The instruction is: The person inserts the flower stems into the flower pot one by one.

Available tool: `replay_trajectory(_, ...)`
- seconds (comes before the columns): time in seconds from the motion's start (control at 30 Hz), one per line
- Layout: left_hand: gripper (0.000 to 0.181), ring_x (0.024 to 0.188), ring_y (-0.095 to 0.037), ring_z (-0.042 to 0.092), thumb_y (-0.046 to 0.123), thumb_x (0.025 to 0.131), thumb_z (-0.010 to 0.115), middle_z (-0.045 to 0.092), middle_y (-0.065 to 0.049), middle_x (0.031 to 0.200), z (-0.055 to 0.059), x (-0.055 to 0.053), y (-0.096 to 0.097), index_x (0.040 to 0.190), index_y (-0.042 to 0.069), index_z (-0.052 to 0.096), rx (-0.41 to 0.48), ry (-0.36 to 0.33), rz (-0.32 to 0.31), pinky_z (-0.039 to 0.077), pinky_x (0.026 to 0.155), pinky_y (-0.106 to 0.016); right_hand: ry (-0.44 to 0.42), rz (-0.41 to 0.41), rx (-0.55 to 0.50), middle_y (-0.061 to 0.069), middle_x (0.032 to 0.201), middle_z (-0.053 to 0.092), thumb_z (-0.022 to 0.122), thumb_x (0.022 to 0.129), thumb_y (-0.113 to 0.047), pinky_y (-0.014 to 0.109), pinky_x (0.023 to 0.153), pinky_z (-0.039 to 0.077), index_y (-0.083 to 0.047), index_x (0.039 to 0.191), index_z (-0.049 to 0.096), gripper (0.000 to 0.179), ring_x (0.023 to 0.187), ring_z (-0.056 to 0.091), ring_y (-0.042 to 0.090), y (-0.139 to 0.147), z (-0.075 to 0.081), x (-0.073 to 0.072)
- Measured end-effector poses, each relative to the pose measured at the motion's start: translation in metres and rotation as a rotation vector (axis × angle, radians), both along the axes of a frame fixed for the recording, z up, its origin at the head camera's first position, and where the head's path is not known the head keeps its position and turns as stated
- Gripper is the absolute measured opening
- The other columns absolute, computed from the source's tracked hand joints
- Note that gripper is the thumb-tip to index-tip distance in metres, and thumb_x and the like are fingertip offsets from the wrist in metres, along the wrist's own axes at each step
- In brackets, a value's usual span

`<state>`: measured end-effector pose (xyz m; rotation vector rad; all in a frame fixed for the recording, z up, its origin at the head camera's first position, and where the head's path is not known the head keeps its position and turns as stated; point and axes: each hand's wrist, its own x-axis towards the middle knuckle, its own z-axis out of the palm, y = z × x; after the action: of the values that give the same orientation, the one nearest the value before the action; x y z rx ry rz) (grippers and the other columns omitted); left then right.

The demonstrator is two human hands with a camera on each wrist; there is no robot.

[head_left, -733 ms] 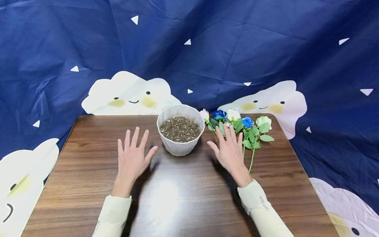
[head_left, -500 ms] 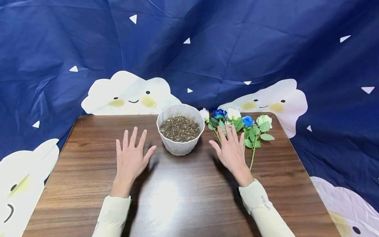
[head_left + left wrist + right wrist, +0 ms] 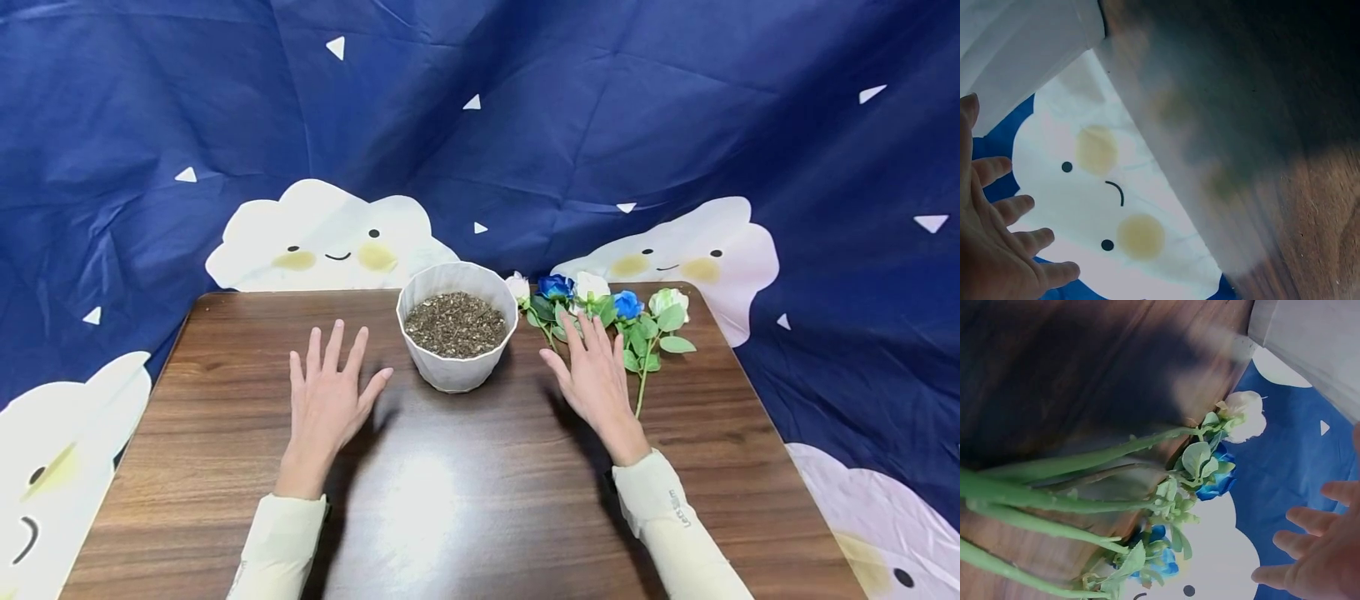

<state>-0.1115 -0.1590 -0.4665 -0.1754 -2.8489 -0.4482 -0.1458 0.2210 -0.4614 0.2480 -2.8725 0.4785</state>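
Flower stems (image 3: pixel 642 390) partly behind right hand (image 3: pixel 597 385)

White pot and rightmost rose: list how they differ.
The white pot stands upright, while the rightmost rose lies down. The white pot is broad and holds brown soil; the rightmost rose is slender, with green leaves. Both are on the table.

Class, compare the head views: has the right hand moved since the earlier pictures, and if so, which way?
Yes. The right hand has shifted slightly to the right, widening the gap between its thumb and the white pot.
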Motion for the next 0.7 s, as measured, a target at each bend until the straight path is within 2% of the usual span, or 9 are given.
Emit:
replay_trajectory(0.1,0.074,0.152,-0.042,0.009,0.065,0.100,0.044,0.023,-0.018,0.165,0.001,-0.001,-0.002,0.158,0.019,0.037,0.003,-0.003,-0.003,0.008,0.118,-0.072,0.010,0.006,-0.022,0.023,0.159,0.034,0.050,0.103,-0.052,0.069,0.119,0.012,-0.012,0.158,0.035,0.070,0.148,0.023,0.043,0.003,0.000,-0.002)
replay_trajectory(0.2,0.075,0.152,-0.041,0.009,0.064,0.100,0.046,0.021,-0.018,0.166,0.002,-0.002,-0.003,0.158,0.019,0.036,0.056,-0.024,-0.019,0.010,0.118,-0.071,0.033,0.025,-0.091,0.024,0.157,0.036,0.055,0.103,-0.046,0.068,0.117,0.022,-0.008,0.156,0.037,0.068,0.144,0.031,0.046,0.006,0.001,-0.004)
replay_trajectory(0.3,0.077,0.153,-0.040,0.009,0.063,0.098,0.052,0.018,-0.016,0.167,0.003,-0.003,-0.006,0.159,0.020,0.035,0.163,-0.058,-0.039,0.015,0.117,-0.071,0.021,0.046,-0.218,0.025,0.154,0.039,0.057,0.104,-0.041,0.064,0.114,0.029,-0.004,0.155,0.039,0.065,0.141,0.036,0.046,0.010,0.003,-0.006)
replay_trajectory(0.43,0.082,0.153,-0.038,0.012,0.063,0.093,0.061,0.017,-0.011,0.168,0.005,-0.006,-0.009,0.160,0.024,0.033,0.312,-0.099,-0.054,0.022,0.113,-0.073,-0.044,0.039,-0.378,0.024,0.152,0.043,0.054,0.105,-0.041,0.061,0.113,0.033,-0.004,0.153,0.040,0.062,0.140,0.038,0.043,0.016,0.007,-0.009)
replay_trajectory(0.57,0.083,0.150,-0.040,0.019,0.057,0.091,0.068,0.022,-0.011,0.166,0.006,-0.010,-0.012,0.160,0.026,0.033,0.418,-0.099,-0.074,0.026,0.113,-0.071,-0.096,0.006,-0.464,0.022,0.148,0.049,0.053,0.106,-0.041,0.059,0.105,0.043,-0.005,0.152,0.043,0.060,0.132,0.048,0.042,0.022,0.010,-0.012)
replay_trajectory(0.7,0.082,0.146,-0.040,0.028,0.049,0.090,0.073,0.030,-0.015,0.162,0.006,-0.013,-0.011,0.158,0.022,0.036,0.521,-0.090,-0.101,0.028,0.115,-0.065,-0.150,-0.013,-0.547,0.021,0.139,0.056,0.054,0.105,-0.037,0.055,0.099,0.050,-0.004,0.149,0.047,0.055,0.120,0.057,0.039,0.027,0.009,-0.015)
